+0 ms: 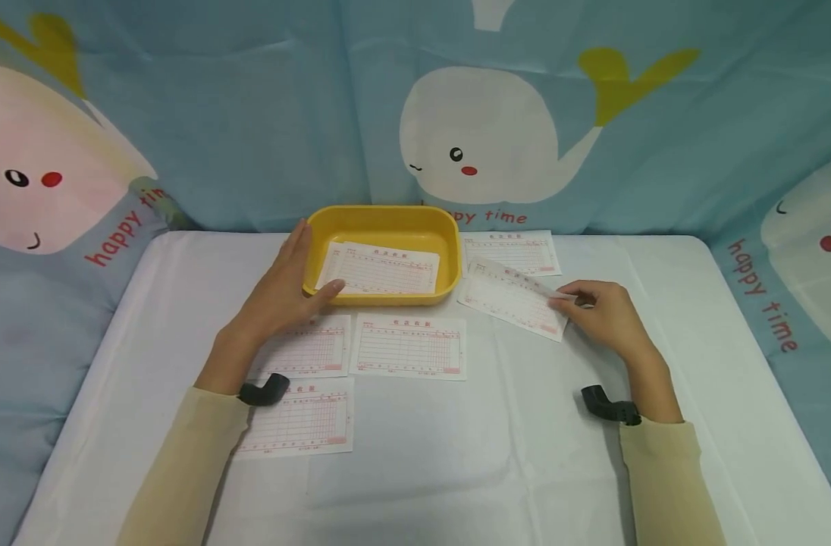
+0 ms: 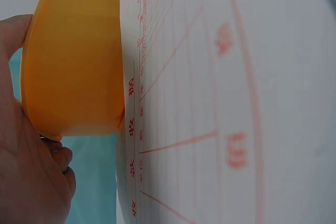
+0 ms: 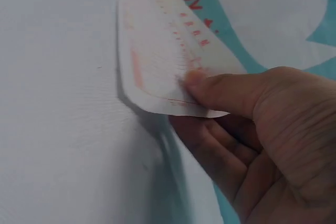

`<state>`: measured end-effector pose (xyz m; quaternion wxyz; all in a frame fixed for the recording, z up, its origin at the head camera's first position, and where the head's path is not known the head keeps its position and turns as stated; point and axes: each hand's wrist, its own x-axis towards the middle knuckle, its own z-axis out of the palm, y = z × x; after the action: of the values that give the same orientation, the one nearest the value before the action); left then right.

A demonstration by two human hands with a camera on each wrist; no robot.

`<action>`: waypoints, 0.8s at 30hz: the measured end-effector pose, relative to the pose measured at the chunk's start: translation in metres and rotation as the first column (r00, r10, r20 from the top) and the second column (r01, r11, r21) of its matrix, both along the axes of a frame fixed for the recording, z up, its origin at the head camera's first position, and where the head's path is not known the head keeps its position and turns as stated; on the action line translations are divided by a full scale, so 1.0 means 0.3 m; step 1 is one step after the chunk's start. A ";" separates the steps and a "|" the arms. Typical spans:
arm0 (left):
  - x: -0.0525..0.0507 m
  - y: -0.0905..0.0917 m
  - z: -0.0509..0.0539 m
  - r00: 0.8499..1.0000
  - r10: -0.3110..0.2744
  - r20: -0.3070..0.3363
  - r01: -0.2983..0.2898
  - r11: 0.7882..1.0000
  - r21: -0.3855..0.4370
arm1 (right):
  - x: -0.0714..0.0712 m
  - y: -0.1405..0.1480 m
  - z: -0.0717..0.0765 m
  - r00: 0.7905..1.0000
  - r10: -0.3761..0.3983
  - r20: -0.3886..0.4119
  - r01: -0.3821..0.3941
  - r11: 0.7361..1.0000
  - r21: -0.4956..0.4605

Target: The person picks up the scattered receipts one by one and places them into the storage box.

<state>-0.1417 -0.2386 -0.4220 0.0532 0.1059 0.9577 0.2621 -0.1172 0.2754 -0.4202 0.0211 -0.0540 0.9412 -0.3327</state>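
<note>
My left hand [image 1: 277, 294] holds the left end of a yellow plastic tray [image 1: 388, 299], the thumb over its front rim and the fingers along its outer side. Inside the tray lie printed receipt slips [image 1: 388, 270], slightly fanned. To the right, my right hand [image 1: 608, 316] pinches the right edge of a receipt slip [image 1: 514, 298] between thumb and fingers. That slip is tilted and bent near the grip, as the right wrist view also shows with the slip [image 3: 152, 51] under the thumb. Its far end lies close to the tray's right side.
Another receipt slip [image 1: 514, 249] lies behind the held one, right of the tray. In front of the tray are a slip [image 1: 410, 347] and two more under the left forearm, one being the lower slip [image 1: 306, 421]. A whale-print blue curtain [image 1: 265, 114] backs the white table [image 1: 443, 470].
</note>
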 end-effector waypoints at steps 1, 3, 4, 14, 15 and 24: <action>0.000 -0.001 0.000 1.000 0.001 0.000 -0.001 1.000 0.002 | 0.000 0.003 0.006 1.000 0.006 0.016 -0.006 1.000 0.003; -0.001 0.000 -0.001 1.000 0.003 0.003 -0.003 1.000 0.005 | 0.002 0.010 0.019 0.998 0.013 0.054 -0.014 1.000 0.004; -0.001 0.000 -0.001 1.000 0.004 0.006 -0.004 1.000 0.004 | 0.003 0.013 0.025 0.997 0.017 0.071 -0.017 1.000 0.003; 0.004 -0.002 0.013 1.000 0.003 0.016 -0.002 1.000 -0.009 | 0.014 0.035 0.048 0.986 -0.014 0.165 0.051 0.974 -0.223; 0.004 -0.003 0.015 1.000 0.002 0.014 -0.002 1.000 -0.011 | 0.013 0.036 0.047 0.986 -0.016 0.165 0.057 0.968 -0.246; 0.000 -0.003 0.011 1.000 -0.004 0.005 0.004 1.000 0.006 | 0.000 0.047 0.044 0.980 -0.011 0.199 0.115 0.847 -0.519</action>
<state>-0.1417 -0.2394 -0.4186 0.0558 0.1075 0.9566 0.2649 -0.1170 0.2894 -0.4071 0.0837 0.0051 0.8087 -0.5823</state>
